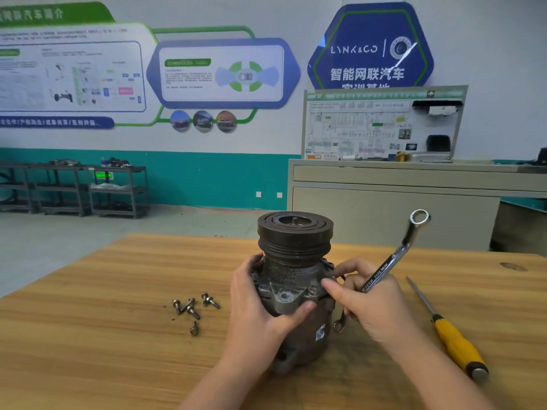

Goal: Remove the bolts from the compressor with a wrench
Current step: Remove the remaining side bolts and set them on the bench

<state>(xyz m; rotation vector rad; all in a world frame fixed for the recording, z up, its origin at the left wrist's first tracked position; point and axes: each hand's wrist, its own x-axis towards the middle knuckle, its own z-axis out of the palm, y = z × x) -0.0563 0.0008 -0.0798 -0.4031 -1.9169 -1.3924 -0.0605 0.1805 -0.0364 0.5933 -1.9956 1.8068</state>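
A grey metal compressor (293, 279) with a dark pulley on top stands upright on the wooden table (118, 335). My left hand (260, 303) grips its body from the left, thumb across the front. My right hand (370, 303) holds a double ring wrench (396, 258) against its palm, the upper ring raised in the air, the lower ring showing below the hand. That hand's fingertips touch the compressor's right flange beside a bolt (313, 290) still seated there. Several removed bolts (194, 307) lie loose on the table to the left.
A yellow-handled screwdriver (453, 341) lies on the table at the right. Beyond the table stand a beige cabinet (399, 208) with a display board and dark metal shelves (74, 187) against a teal wall.
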